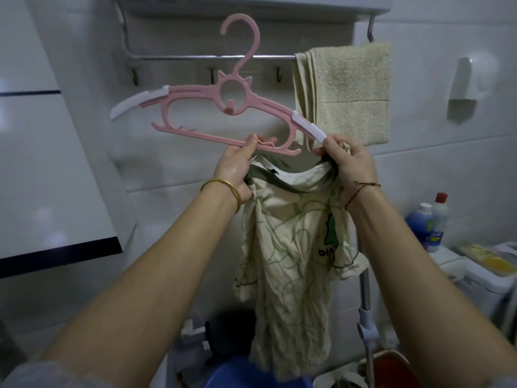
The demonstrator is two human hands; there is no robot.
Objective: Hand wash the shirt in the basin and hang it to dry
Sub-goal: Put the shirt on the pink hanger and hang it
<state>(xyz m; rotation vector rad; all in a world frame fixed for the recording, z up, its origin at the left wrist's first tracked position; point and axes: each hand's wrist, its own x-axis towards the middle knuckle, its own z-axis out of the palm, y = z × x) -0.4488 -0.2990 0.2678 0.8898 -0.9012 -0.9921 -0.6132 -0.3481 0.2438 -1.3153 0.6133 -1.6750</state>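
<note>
A damp cream shirt [291, 264] with green line print and a dark green collar hangs from both my hands in front of the tiled wall. My left hand [237, 172] pinches the bottom bar of a pink hanger [223, 107] with white tips and also grips the shirt's collar. My right hand [349, 163] is closed on the other side of the collar, touching the hanger's right white tip. The hanger is tilted, its hook up in front of the metal towel rail [181, 57]. The blue basin [243, 373] shows at the bottom edge.
A beige towel [349, 93] hangs on the rail's right end, under a shelf. Small hooks sit below the rail. Two bottles [428, 222] stand at the right beside a white unit. A pole [366, 317] and a red bucket [391, 362] are at lower right.
</note>
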